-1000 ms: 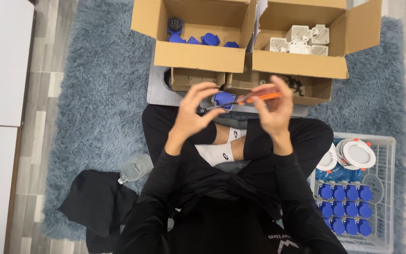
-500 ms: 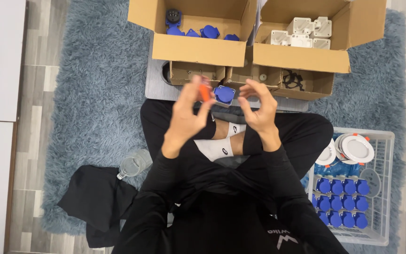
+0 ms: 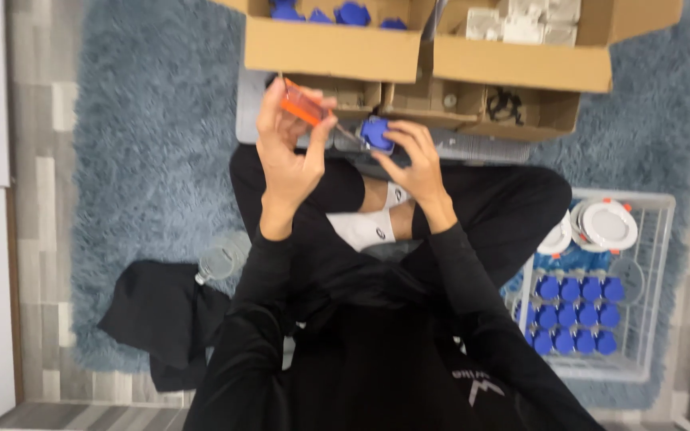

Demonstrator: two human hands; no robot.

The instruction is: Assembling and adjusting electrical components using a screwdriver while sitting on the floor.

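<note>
- Blue rug (image 3: 145, 160) underneath, boxes (image 3: 337, 48) ahead.
- Left hand (image 3: 289, 152) now grips the orange screwdriver (image 3: 305, 104), passed over from the right a second ago.
- Right hand (image 3: 413, 156) pinches the blue part (image 3: 375, 132) at the tip, over the lap.

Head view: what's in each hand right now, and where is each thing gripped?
Left hand grips the orange screwdriver by its handle. Right hand pinches the small blue part around its edges with its fingertips.

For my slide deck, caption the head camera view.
Left hand drives an orange-handled screwdriver into a blue part held by the right hand.
</note>
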